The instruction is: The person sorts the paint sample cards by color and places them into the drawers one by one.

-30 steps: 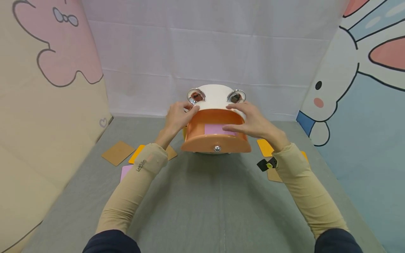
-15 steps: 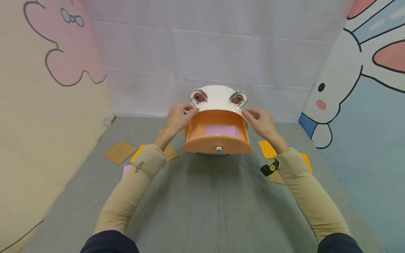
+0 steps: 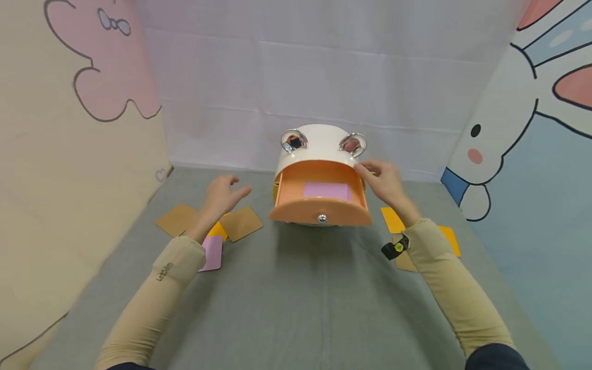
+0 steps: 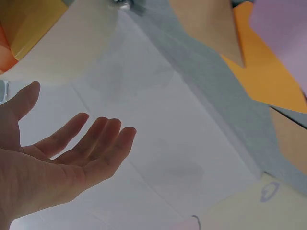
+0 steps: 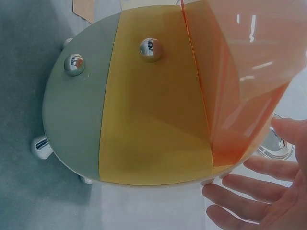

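The white cabinet (image 3: pixel 319 146) stands near the far edge of the table (image 3: pixel 296 308), its orange drawer (image 3: pixel 296 209) out with a purple card (image 3: pixel 327 190) inside. The right hand (image 3: pixel 385 184), grip spread, touches the cabinet's right side. The left hand (image 3: pixel 219 199), grip parted and holding nothing, hangs near loose cards (image 3: pixel 242 224) toward the table's left edge.

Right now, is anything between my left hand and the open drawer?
Nothing visible blocks the way from your left hand to the drawer; a brown card lies flat on the table below.
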Tool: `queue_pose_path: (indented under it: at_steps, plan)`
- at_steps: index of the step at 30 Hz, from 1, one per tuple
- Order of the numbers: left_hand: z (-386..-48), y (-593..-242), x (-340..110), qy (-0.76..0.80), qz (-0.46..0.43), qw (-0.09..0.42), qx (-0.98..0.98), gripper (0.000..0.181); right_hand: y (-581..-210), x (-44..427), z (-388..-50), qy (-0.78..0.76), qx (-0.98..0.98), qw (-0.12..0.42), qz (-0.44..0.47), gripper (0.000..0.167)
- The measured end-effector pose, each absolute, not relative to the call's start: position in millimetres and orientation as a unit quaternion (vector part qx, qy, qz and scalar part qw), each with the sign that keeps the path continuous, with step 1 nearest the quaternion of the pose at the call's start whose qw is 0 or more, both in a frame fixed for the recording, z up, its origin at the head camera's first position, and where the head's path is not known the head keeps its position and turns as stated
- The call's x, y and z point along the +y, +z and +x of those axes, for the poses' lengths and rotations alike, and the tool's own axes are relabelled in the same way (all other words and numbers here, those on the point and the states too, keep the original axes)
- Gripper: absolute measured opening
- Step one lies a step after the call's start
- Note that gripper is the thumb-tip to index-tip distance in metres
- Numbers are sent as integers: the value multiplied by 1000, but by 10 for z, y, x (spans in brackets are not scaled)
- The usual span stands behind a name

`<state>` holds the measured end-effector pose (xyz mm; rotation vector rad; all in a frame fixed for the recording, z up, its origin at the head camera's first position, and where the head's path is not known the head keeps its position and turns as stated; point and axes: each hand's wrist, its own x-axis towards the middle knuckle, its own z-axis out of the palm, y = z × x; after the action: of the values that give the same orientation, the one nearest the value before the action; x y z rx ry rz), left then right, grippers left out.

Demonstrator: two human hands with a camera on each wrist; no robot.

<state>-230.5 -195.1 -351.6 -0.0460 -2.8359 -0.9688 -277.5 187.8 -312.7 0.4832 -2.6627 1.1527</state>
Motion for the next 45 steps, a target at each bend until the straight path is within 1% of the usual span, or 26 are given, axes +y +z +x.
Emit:
queue_pose_path:
  at_steps: [8, 12, 18, 21, 28, 35, 45]
  plan:
    - [-1958, -3864, -2247, -247, 41, -8, -968, 70, -3186, 1914, -2740, 396, -898, 112, 159, 44]
    - [-1787, -4059, -2333, -177, 60, -44, -981, 78, -3176, 1901, -2722, 396, -899, 110, 154, 45]
    - [-1627, -4253, -2341, -93, 93, -87, -988, 98, -3163, 1900, -2734, 398, -900, 105, 147, 49]
    - [-1588, -4303, -2297, -90, 118, -108, -983, 105, -3163, 1901, -2743, 400, -899, 105, 145, 50]
    - [-1563, -4357, -2245, -88, 152, -120, -977, 111, -3172, 1887, -2760, 396, -900, 103, 146, 50]
    - [-1559, -4367, -2297, -96, 172, -137, -971, 110, -3172, 1884, -2779, 401, -898, 102, 151, 49]
    - [-1561, -4336, -2341, -123, 164, -139, -969, 108, -3168, 1896, -2783, 397, -900, 99, 149, 51]
